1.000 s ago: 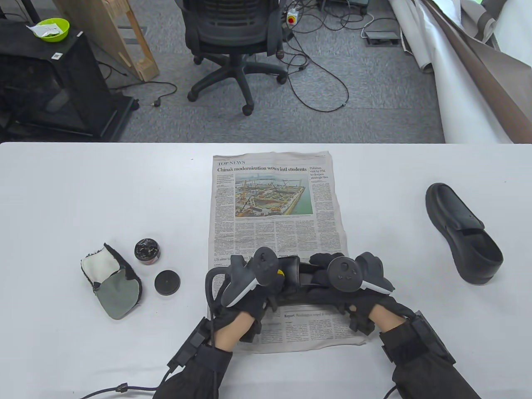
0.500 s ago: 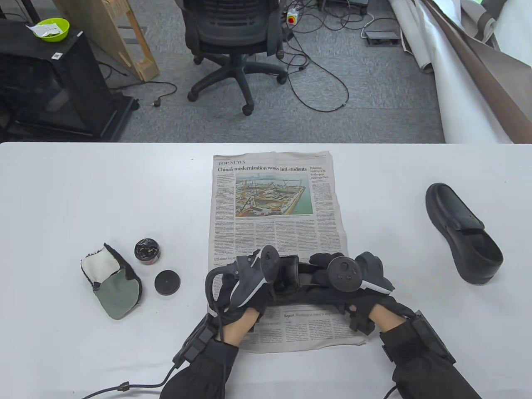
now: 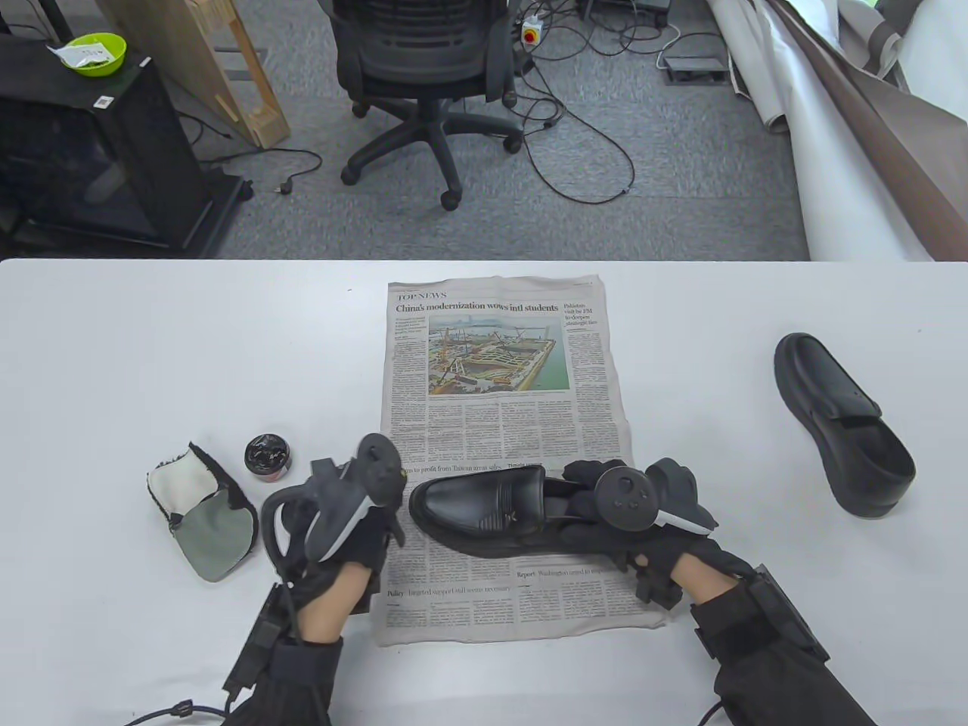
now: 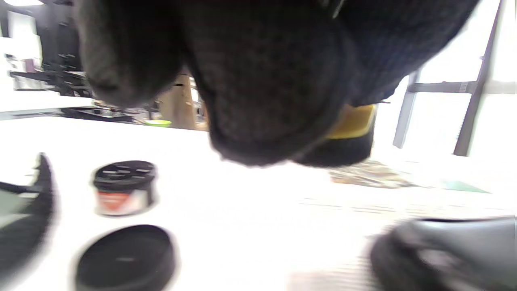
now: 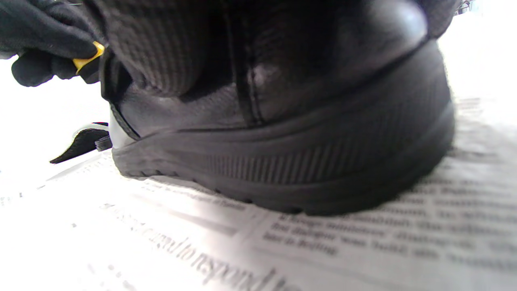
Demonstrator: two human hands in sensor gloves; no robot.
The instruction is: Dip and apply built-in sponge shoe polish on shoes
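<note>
A black loafer (image 3: 484, 514) lies on the newspaper (image 3: 499, 378), toe to the left. My right hand (image 3: 597, 522) grips its heel end; the right wrist view shows the heel (image 5: 282, 141) pressed on the paper. My left hand (image 3: 367, 541) is left of the toe and pinches a small sponge applicator with a yellow band (image 4: 351, 137), held above the table. The open polish tin (image 3: 267, 457) stands further left, and it also shows in the left wrist view (image 4: 123, 188). Its lid (image 4: 125, 258) lies on the table under my left hand, hidden in the table view.
A second black loafer (image 3: 843, 423) lies at the right of the white table (image 3: 151, 363). A grey and white polishing mitt (image 3: 204, 514) lies left of the tin. An office chair (image 3: 423, 60) and cables are on the floor beyond the far edge.
My left hand has moved left off the shoe's toe with the sponge applicator, towards the lid and tin. The shoe's front is now uncovered. My right hand has not moved.
</note>
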